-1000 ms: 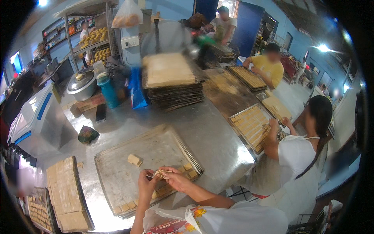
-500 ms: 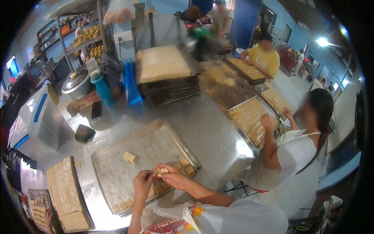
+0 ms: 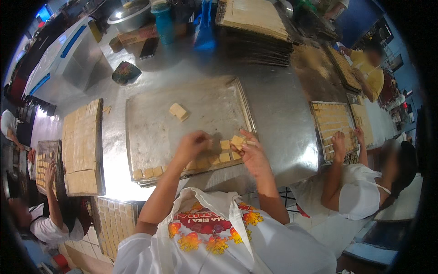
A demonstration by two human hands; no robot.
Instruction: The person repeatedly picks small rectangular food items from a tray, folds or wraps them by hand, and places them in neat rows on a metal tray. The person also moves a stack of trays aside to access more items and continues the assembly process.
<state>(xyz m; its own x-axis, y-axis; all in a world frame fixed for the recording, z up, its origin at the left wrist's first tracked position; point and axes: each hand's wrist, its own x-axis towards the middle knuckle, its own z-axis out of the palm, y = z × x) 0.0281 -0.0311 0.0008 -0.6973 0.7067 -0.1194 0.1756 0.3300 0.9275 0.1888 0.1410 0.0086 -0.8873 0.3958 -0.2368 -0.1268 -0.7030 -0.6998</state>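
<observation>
My right hand [image 3: 254,154] is closed around a few small pale dough squares [image 3: 237,140], above the near right part of a metal baking tray [image 3: 153,125]. Over the tray's near half is my left hand [image 3: 195,145], its fingers bent and smeared by motion, so I cannot tell if they hold anything. Along the tray's near edge lie rows of cut dough squares [image 3: 213,160], partly hidden by my left hand and forearm. A small block of dough [image 3: 179,111] rests alone farther back on the tray.
A tray of sheeted, scored dough [image 3: 82,146] lies to the left, beside a clear plastic bin [image 3: 68,59]. Stacked trays [image 3: 255,23] stand at the back. A blue bottle [image 3: 163,23] and phone [image 3: 149,48] are behind. Co-workers handle filled trays [image 3: 333,123] at both sides.
My hands were together over the tray; now they are apart, the right one holding the dough squares farther right. The view has tilted down and shifted left.
</observation>
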